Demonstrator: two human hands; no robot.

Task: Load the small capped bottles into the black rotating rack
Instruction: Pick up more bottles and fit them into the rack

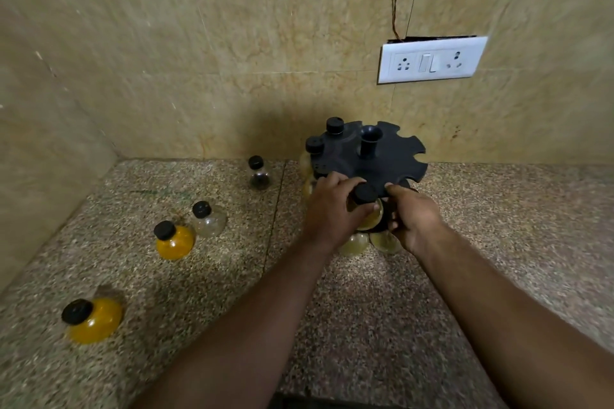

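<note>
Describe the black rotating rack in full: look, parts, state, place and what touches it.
The rack is a round black disc, matte like plastic, with open notches cut around its rim and a short flared post rising from its middle. It stands on the speckled counter close to the tiled wall, below a white socket plate. Two capped bottles hang in notches on its far left side; the right-side notches are bare. The left hand slots a bottle into the near edge, and the right hand touches that edge.

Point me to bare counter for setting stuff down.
Free: the counter right of the black rack, below the socket plate; also the near strip between the forearms. Crowded: left side, four loose bottles from the dark one to the nearest yellow one.
</note>
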